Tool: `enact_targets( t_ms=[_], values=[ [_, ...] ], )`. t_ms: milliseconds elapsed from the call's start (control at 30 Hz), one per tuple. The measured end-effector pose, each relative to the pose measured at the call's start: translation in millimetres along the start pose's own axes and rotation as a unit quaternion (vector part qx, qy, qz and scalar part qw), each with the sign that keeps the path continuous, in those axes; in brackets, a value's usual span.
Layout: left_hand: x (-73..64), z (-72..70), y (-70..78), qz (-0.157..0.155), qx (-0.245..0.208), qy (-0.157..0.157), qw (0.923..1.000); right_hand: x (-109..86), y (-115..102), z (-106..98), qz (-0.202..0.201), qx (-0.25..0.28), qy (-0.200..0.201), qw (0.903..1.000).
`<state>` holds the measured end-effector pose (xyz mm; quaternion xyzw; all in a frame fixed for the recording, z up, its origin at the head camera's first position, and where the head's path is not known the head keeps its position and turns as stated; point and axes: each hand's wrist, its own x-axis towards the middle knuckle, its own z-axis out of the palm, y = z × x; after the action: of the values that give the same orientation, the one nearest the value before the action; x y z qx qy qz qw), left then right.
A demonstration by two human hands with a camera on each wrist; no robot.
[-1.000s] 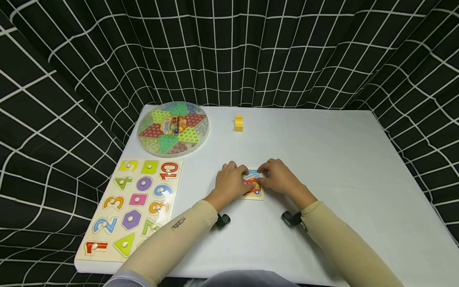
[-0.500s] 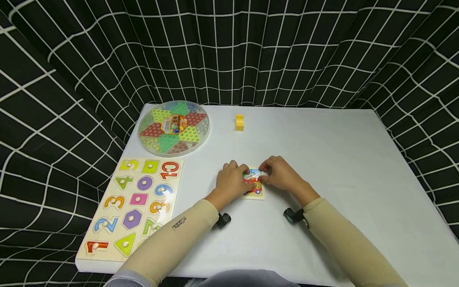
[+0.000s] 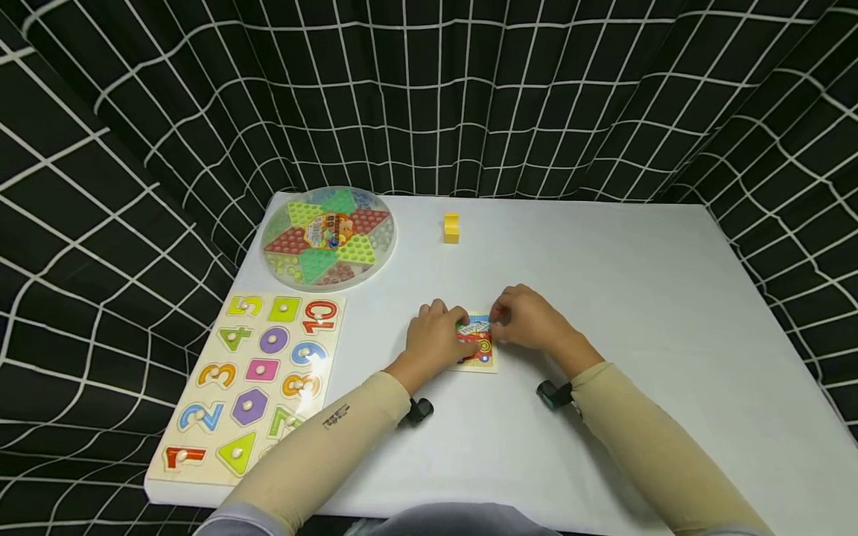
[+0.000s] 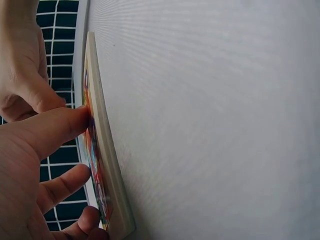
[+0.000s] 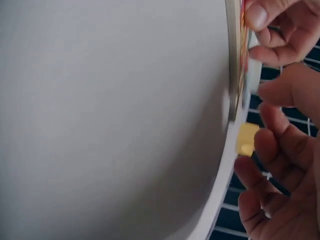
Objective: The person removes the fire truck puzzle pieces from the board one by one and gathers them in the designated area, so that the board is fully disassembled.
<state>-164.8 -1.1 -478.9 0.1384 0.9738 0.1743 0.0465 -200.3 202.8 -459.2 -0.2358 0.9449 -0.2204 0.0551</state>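
Note:
A small wooden jigsaw puzzle lies flat on the white table, its picture a red vehicle with a white ladder under blue. My left hand holds it at the left side; in the left wrist view the thumb touches its face while other fingertips meet the far edge. That hand covers the puzzle's left part. Beside the upper right corner is my right hand, fingers loosely bent. The right wrist view shows a gap between its thumb and fingers, with nothing seen held.
A yellow arched block stands farther back on the table. At the back left lies a round, clear-covered game board with coloured triangles. A wooden number-and-shape peg board fills the left side, partly under my left forearm. Black gridded curtains surround the table.
My right hand has shifted slightly up and right from the puzzle's upper right corner, and the ladder part now lies in line with the picture. The left hand keeps its place on the puzzle.

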Motion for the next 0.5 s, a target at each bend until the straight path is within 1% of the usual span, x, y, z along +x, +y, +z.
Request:
enact_targets(
  t_ms=[100, 167, 300, 500],
  values=[
    [-0.2, -0.6, -0.2, -0.003, -0.003, -0.001, 1.0, -2.1, 4.9, -2.4, -0.002, 0.011, 0.009, 0.9999],
    [-0.4, -1.1, -0.7, -0.007, -0.002, 0.001, 1.0, -2.2, 7.5, -2.3, -0.013, 0.018, 0.011, 0.9997],
    [-0.2, -2.1, -0.7, -0.007, -0.002, 0.002, 1.0, -0.7, 10.4, -0.4, -0.032, 0.025, -0.005, 0.9992],
    [-0.3, -1.5, 1.2, -0.002, 0.0, -0.005, 1.0, -0.2, 11.2, 1.4, -0.037, 0.014, -0.019, 0.999]
  ],
)
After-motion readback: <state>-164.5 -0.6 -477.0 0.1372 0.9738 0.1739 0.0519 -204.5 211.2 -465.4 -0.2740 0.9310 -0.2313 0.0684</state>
